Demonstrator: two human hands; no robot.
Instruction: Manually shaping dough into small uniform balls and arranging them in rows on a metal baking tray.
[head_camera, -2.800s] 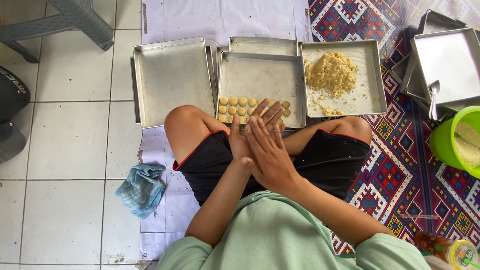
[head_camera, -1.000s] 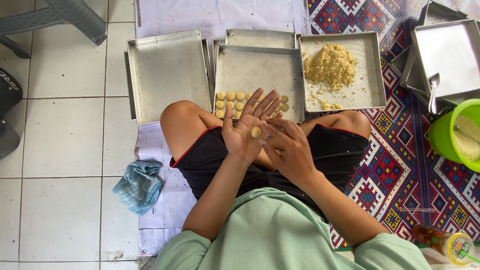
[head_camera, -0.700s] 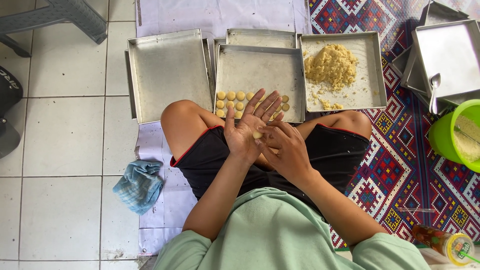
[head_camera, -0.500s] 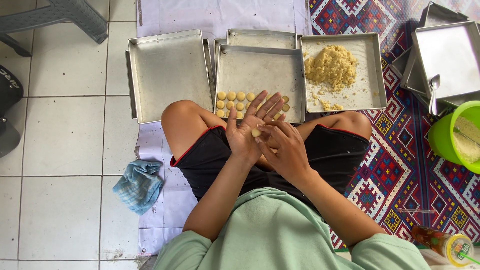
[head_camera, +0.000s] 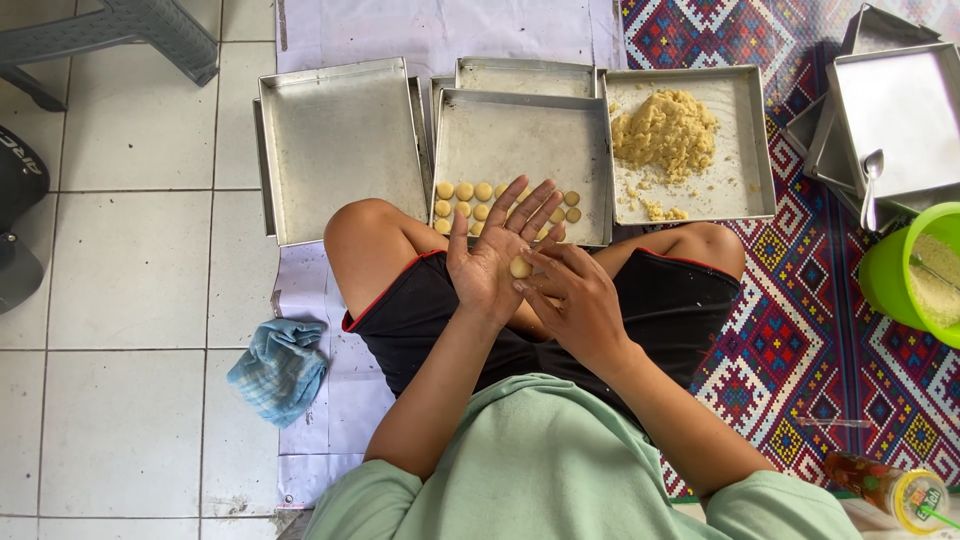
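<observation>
From the head view, your left hand (head_camera: 495, 258) is held palm up over your lap, its fingers (head_camera: 530, 205) spread wide, and a small dough ball (head_camera: 521, 267) rests on that palm, just in front of the near edge of the middle tray (head_camera: 520, 130). Your right hand (head_camera: 572, 300) lies just beside the ball on its right, its fingertips (head_camera: 524, 287) drawn together and touching it. In the middle tray, rows of flattened dough rounds (head_camera: 462, 200) sit along the near edge, partly hidden behind your left hand. To the right of that tray, another tray (head_camera: 740, 140) holds a heap of dough (head_camera: 665, 130). To its left stands an empty tray (head_camera: 340, 145). A blue cloth (head_camera: 280, 367) lies on the floor, well to the left of your lap.
</observation>
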